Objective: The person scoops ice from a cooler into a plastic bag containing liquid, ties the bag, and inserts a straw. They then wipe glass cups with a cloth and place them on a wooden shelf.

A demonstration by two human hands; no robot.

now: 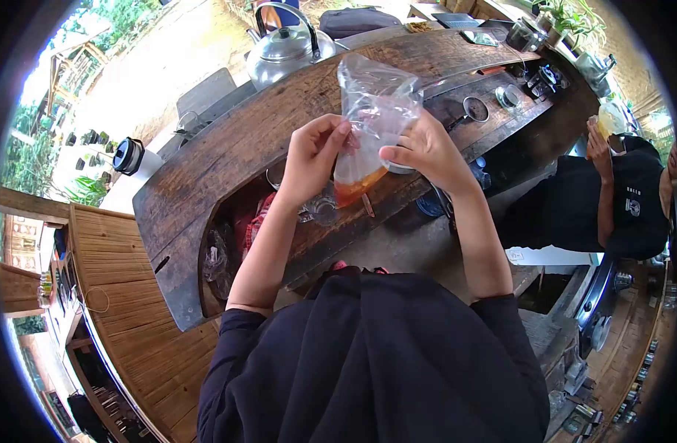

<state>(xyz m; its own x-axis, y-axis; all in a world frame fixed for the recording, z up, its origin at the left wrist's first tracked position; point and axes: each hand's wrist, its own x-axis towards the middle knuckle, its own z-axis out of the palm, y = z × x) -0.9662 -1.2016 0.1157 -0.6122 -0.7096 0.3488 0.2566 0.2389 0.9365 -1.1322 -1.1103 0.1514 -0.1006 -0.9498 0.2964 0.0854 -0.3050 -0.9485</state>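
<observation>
A clear plastic bag point(379, 100) hangs upright between my two hands, with orange-red liquid point(359, 186) at its bottom. My left hand point(318, 153) pinches the bag's left side between thumb and fingers. On the right side, my right hand point(429, 151) grips the bag, its thumb across the front and some fingers hidden behind the plastic. Below the bag, a glass point(324, 213) rests on the lower ledge of the dark wooden counter point(242, 140). Part of a round lid or dish shows behind the bag near my right hand.
A large metal kettle point(283, 55) stands at the counter's back edge. A strainer point(475, 109) and a small round tin point(509, 96) lie on the right. Another person point(623, 192) in black is at the right, holding a yellowish bag. Red checked cloth point(259, 221) lies in the counter's recess.
</observation>
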